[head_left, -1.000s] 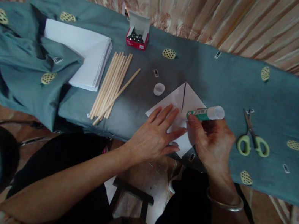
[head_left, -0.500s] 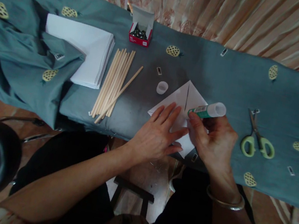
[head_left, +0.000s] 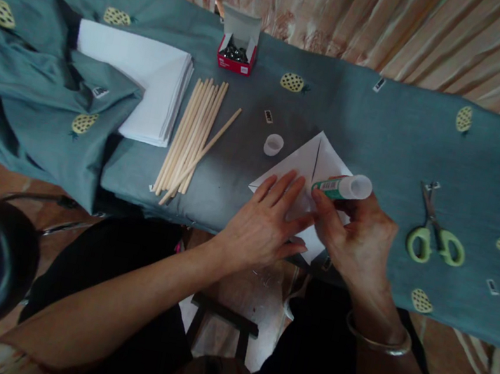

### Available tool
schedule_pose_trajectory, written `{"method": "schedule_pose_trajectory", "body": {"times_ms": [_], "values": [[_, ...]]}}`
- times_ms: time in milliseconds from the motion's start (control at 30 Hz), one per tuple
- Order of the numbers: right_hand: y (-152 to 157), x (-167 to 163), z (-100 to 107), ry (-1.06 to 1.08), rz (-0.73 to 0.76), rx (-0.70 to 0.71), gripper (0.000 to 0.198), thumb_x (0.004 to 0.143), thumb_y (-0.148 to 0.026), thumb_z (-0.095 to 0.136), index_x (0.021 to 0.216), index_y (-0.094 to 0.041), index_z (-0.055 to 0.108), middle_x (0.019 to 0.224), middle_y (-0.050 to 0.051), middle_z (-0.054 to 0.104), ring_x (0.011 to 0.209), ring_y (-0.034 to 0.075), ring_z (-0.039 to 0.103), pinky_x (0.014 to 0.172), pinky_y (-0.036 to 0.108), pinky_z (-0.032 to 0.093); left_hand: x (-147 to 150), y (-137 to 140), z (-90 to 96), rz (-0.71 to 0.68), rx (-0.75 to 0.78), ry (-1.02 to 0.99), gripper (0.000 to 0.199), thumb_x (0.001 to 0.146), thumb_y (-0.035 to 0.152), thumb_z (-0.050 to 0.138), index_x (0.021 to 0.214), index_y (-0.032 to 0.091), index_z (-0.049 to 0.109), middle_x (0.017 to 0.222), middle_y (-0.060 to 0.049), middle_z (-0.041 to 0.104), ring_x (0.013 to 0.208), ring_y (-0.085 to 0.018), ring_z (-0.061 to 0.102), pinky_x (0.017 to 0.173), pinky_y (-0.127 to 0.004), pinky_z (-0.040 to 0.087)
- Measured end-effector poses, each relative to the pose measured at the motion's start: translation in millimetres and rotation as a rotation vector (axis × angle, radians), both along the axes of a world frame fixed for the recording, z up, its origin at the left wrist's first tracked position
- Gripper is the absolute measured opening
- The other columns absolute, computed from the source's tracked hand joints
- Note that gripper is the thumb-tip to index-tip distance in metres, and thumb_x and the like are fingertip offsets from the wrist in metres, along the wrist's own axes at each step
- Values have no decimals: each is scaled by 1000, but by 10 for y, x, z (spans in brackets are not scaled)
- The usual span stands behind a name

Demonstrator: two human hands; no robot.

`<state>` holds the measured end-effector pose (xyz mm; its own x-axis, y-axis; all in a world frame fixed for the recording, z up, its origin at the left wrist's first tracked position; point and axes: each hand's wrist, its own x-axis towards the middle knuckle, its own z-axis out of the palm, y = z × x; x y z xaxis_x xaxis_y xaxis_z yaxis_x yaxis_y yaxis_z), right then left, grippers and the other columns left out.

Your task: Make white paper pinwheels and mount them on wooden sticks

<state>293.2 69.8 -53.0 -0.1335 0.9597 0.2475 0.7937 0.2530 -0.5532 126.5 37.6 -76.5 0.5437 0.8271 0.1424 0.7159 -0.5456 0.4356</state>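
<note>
The glue stick point(head_left: 341, 187) bears a white label, its print too small to read.

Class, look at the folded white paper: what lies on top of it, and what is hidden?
The left hand lies flat on the folded white paper; the right hand holds a glue stick over it. The paper beneath both hands is covered.

Left hand point(head_left: 267, 222) laid flat, palm down, fingers spread and extended, pressed on folded paper point(head_left: 305, 164). Left forearm bare, angled up from lower left. Right hand point(head_left: 359, 238) curled beside left hand, thumb and fingers closed around glue stick point(head_left: 341, 187), held tilted over paper. Bangle worn on right wrist.
</note>
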Motion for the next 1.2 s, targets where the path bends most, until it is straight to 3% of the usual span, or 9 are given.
{"method": "schedule_pose_trajectory", "body": {"times_ms": [433,1200], "values": [[-74,14,83,-53,173,44,23,91,-35,58,108,-21,62,99,7,74,82,22,71,72,33,56,6,2,-2,7,-2,-18,50,88,53,55,123,18,62,155,-18,32,144,-41,23,114,-60,23],[-65,104,87,-56,90,4,22,89,-39,60,99,-19,64,80,5,74,67,19,70,65,31,54,1,0,-4,10,-3,-12,53,89,55,54,132,25,56,157,-15,28,146,-39,20,113,-61,24]]}}
